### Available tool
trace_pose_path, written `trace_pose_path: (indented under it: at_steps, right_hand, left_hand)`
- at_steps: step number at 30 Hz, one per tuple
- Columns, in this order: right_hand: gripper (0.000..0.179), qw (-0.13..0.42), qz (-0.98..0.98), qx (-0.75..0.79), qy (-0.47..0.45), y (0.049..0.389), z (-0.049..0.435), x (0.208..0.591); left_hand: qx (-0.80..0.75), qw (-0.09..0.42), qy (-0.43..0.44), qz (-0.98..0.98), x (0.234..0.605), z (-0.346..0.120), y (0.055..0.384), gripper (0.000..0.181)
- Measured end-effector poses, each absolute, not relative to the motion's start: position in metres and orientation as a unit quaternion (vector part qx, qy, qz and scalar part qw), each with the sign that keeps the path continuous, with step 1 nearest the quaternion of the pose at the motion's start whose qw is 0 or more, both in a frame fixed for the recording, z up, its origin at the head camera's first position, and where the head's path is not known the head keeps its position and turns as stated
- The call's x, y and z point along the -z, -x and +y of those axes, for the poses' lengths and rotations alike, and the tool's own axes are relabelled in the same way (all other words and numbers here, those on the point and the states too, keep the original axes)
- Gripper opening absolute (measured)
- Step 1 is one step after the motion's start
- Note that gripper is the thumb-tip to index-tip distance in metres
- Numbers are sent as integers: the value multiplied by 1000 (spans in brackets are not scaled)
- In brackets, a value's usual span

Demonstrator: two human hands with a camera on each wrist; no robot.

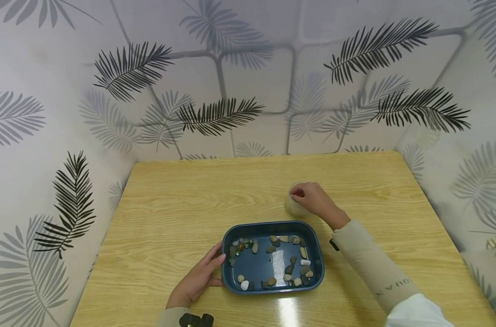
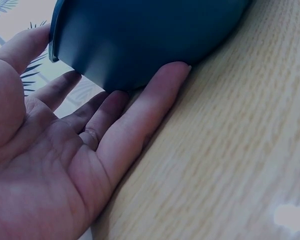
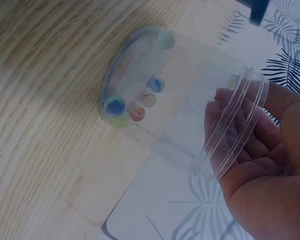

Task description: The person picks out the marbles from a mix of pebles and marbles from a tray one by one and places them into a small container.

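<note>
My left hand (image 1: 196,279) rests against the left end of a dark blue tray (image 1: 272,290). In the left wrist view the thumb touches the tray's rim, and the fairly straight fingers (image 2: 160,92) lie against its outer wall near the table. My right hand (image 1: 315,200) is over a clear plastic jar (image 1: 295,210) behind the tray, with fingers in its mouth. Through the jar wall in the right wrist view, its fingertips pinch a yellowish-green marble (image 3: 233,81). More marbles, including a blue one (image 3: 156,84) and an orange one (image 3: 137,112), lie at the jar's bottom.
Small stones, such as a white one (image 1: 244,285), line parts of the tray's floor, with several marbles (image 1: 241,247) in its upper left corner. Everything stands on a wooden table (image 1: 182,195), backed by leaf-patterned walls (image 1: 256,81).
</note>
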State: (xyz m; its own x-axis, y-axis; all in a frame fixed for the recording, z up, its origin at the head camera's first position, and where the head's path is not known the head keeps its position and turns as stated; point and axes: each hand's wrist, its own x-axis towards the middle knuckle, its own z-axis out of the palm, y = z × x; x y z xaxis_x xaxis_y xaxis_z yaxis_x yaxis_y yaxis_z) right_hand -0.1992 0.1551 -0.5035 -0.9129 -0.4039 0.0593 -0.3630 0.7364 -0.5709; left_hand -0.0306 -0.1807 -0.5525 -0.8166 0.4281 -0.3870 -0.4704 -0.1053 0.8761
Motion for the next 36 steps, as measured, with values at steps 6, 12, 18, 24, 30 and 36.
trace_pose_path:
  at_steps: [6,12,18,24,30,36]
  right_hand:
    - [16,38,933,291,210,197,158,495]
    - [18,39,935,293,195,192,162,488]
    - [21,37,937,297,178,189,168,486]
    - [22,21,939,297,173,184,174,482]
    - [22,9,936,306,175,171,177,477]
    - [19,-5,933,313,176,155,174,474]
  left_hand:
    - [-740,301,16,601,552,-179,31,55]
    - [-740,301,15,601,552,-179,30,56]
    - [-737,303,16,604,551,-179,30,55]
    - [-736,302,19,605,550,-180,29,56]
    - [-735,303,19,607,552,-179,29,56]
    - [-738,297,26,605,565,-180,32,56]
